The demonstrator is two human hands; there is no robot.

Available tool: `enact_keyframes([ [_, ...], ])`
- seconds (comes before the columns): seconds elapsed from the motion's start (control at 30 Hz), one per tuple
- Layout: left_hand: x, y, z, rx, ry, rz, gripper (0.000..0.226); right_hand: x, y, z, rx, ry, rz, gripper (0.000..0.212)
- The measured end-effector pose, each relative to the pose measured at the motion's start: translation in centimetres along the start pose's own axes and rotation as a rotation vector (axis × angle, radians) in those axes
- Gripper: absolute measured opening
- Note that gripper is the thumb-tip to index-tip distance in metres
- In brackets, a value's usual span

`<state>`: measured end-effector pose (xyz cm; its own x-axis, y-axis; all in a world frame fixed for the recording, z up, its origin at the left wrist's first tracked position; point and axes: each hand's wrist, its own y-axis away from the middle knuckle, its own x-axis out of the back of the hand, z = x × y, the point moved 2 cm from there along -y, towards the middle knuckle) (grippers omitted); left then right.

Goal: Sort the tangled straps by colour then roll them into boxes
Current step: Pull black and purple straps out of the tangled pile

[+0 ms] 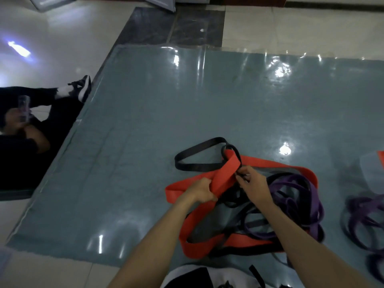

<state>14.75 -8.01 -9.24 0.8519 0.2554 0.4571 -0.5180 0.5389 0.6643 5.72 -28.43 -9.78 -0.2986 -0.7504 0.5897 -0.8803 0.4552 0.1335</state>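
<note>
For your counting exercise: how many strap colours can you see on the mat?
3: red strap in both hands, black strap looped behind it, purple straps right. Tangle may hide others.

The mat (124,163) lies bare toward its far and left edges; tangled straps (259,215) crowd the near-right corner, a second pile (363,215) at the right edge.

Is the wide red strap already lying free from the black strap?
No, the narrow black strap loops around the wide red flat strap just beyond both hands.
</note>
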Motion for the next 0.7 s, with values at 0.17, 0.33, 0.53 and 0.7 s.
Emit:
enact_keyframes([
  [0.17, 5.6, 3.6, -1.5, 0.001, 0.154, 0.24, 0.038, 1.2, 0.2, 0.7, 0.038, 0.16, 0.113, 0.019],
  [0.33, 11.0, 7.8, -5.3, 0.137, -0.026, 0.45, 0.007, -0.2, 0.8, -0.5, 0.204, 0.443, 0.101, 0.029],
  [0.53, 12.4, 9.8, -8.1, 0.153, -0.206, 0.698, 0.02, -1.6, 1.9, -3.1, 0.252, 0.511, -0.044, 0.025],
  [0.7, 10.7, 9.1, -9.9, 0.195, -0.591, 0.859, 0.045, 0.9, 3.3, -4.3, 0.281, 0.328, -0.05, 0.024],
])
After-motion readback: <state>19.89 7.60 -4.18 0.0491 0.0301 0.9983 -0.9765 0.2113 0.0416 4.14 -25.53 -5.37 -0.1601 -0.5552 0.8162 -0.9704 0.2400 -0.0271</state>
